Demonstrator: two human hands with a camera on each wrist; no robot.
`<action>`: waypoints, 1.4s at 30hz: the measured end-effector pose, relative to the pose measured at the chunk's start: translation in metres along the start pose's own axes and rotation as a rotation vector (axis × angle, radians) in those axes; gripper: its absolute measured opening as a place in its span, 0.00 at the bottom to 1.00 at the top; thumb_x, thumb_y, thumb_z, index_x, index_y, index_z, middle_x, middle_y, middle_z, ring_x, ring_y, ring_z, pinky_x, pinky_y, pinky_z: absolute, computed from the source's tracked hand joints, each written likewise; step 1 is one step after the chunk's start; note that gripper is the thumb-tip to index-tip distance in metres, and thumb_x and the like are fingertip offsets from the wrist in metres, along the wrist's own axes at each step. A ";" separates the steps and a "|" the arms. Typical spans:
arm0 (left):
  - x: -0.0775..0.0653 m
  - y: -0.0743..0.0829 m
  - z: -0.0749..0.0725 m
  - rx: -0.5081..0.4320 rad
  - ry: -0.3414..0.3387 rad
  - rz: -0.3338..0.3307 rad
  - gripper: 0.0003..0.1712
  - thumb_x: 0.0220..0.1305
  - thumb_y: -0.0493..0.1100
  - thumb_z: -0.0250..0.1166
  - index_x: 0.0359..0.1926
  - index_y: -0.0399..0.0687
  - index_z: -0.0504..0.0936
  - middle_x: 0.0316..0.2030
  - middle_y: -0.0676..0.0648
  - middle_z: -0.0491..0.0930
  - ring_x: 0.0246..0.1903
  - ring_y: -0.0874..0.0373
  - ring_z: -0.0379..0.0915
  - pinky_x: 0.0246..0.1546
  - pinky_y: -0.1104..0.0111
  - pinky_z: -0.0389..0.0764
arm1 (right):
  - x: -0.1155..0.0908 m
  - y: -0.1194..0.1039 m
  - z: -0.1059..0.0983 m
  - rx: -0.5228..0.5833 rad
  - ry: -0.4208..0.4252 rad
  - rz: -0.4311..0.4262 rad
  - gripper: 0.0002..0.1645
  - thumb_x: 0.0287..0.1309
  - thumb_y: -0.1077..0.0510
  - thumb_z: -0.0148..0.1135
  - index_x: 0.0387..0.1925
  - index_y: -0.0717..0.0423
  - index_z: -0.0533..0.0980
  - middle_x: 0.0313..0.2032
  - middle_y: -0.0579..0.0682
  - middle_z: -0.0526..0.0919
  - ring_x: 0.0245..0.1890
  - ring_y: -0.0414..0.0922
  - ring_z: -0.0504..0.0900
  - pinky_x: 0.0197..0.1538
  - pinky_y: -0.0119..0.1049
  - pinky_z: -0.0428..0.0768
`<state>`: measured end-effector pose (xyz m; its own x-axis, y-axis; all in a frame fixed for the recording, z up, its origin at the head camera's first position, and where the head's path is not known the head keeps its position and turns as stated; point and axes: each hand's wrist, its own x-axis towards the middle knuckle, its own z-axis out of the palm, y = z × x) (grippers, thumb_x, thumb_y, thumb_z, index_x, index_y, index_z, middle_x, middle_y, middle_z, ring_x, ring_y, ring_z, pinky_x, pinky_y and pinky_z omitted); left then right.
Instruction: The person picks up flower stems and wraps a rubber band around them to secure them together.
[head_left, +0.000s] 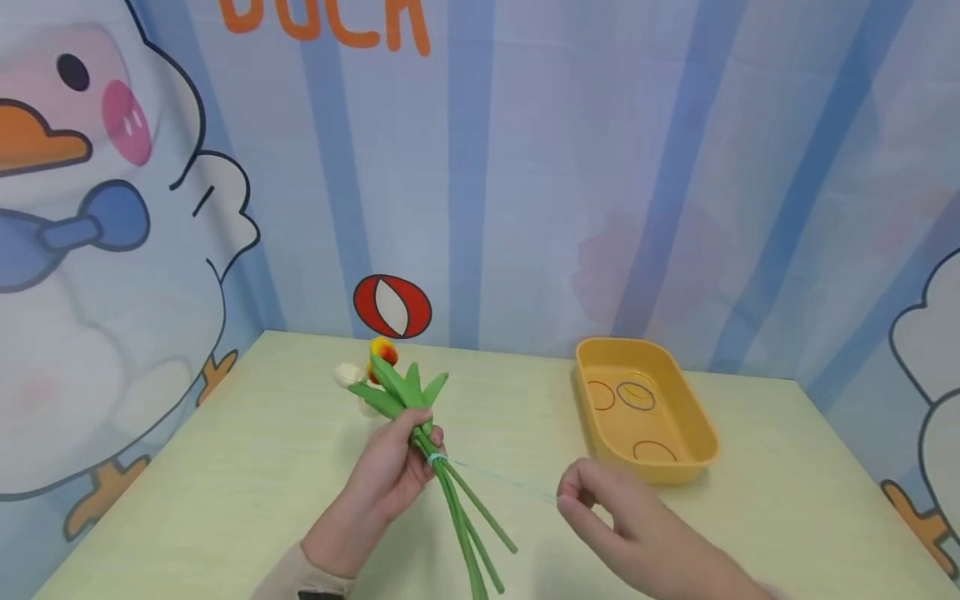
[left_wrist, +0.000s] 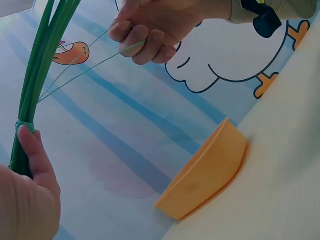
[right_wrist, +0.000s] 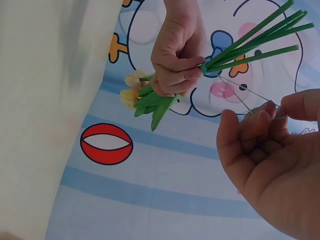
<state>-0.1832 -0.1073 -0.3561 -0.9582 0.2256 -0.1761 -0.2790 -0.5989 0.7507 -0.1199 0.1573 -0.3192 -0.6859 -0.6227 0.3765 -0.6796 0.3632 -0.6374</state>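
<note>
My left hand [head_left: 397,467] grips a bunch of artificial tulips by its green stems [head_left: 457,517], just below the leaves [head_left: 401,387]. A white bloom [head_left: 349,375] and an orange-yellow bloom [head_left: 383,350] show at the top, pointing away from me. A thin green rubber band [left_wrist: 25,125] is wound round the stems beside my left thumb. From there a loop of the band stretches across to my right hand [head_left: 622,517], whose curled fingers hold it taut. In the right wrist view two strands [right_wrist: 245,90] run from the stems to the fingers [right_wrist: 257,122].
A yellow-orange tray [head_left: 682,400] stands on the pale table [head_left: 247,467] at the back right, close beyond my right hand. Several coloured rubber bands, one of them blue [head_left: 636,396], lie in it. A striped cloth backdrop [head_left: 525,167] with cartoon ducks rises behind the table.
</note>
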 end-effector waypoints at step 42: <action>0.009 -0.021 -0.004 0.040 0.108 -0.097 0.09 0.71 0.37 0.46 0.48 0.43 0.58 0.20 0.54 0.73 0.13 0.69 0.71 0.18 0.82 0.73 | -0.005 0.008 0.049 0.637 0.118 -0.175 0.14 0.62 0.79 0.42 0.37 0.64 0.71 0.27 0.57 0.68 0.29 0.48 0.68 0.31 0.40 0.71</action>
<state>-0.1863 -0.0961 -0.3761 -0.9286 0.1957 -0.3154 -0.3703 -0.5469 0.7508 -0.1091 0.1290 -0.3591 -0.6283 -0.5421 0.5581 -0.5220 -0.2382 -0.8190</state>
